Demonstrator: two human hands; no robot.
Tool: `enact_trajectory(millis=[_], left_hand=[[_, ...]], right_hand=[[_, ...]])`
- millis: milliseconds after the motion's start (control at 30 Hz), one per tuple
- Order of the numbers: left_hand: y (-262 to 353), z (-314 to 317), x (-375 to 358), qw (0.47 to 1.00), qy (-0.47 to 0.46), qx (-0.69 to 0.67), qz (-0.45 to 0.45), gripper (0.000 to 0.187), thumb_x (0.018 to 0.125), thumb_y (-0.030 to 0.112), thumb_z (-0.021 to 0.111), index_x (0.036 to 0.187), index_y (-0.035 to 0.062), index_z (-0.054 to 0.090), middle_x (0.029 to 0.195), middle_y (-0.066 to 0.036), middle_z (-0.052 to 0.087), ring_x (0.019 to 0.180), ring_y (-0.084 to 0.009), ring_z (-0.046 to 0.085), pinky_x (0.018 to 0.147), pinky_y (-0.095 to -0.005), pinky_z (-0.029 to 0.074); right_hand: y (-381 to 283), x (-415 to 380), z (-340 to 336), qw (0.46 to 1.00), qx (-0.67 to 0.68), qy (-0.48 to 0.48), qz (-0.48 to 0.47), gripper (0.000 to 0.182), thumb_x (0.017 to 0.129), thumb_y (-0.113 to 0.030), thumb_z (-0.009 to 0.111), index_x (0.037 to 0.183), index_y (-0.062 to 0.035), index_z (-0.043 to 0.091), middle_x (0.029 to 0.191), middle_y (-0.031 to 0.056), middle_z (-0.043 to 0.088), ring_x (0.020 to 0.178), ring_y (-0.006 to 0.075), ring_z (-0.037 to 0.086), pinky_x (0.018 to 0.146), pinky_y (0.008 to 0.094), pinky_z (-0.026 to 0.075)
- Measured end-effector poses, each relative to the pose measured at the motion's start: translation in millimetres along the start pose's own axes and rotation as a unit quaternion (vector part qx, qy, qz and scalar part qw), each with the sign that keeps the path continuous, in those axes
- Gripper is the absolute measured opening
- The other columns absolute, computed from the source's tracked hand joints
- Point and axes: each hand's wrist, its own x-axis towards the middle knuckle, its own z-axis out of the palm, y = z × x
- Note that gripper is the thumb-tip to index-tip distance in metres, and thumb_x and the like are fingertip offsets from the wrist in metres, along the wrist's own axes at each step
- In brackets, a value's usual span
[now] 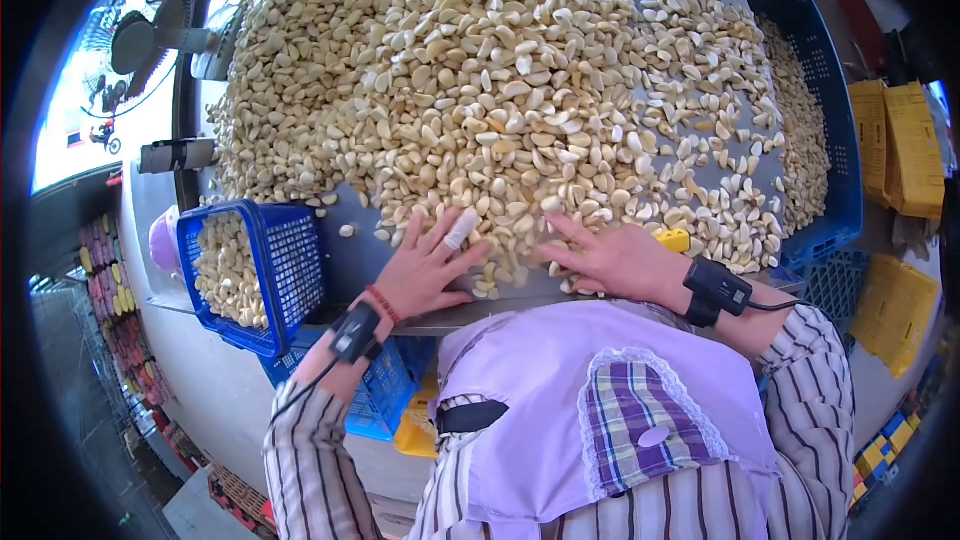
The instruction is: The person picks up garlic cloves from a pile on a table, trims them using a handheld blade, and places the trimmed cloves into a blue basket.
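left hand (425,268): palm down, splayed | right hand (622,260): palm down, loosely spread | forearms (752,331): angled inward

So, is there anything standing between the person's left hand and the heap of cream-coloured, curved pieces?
Nothing visible: the left hand lies at the near edge of the heap; the rectangular blue plastic basket stands left of the hand.
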Motion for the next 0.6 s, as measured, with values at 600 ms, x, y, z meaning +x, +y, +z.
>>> enact_trajectory(millis=[600], left_hand=[[9, -99, 216, 0.897, 0.421, -0.118, 0.061, 0.041, 0.077, 0.029, 0.073, 0.114, 0.0156, 0.064, 0.136, -0.011, 0.048, 0.122, -0.0326, 0.046, 0.100, -0.0445, 0.038]], right_hand=[[160, -211, -51, 0.806, -0.281, 0.178, 0.489, 0.054, 0.084, -0.012, 0.054, 0.135, -0.0222, 0.042, 0.134, 0.0055, 0.050, 0.075, 0.0277, 0.066, 0.065, 0.0378, 0.054]])
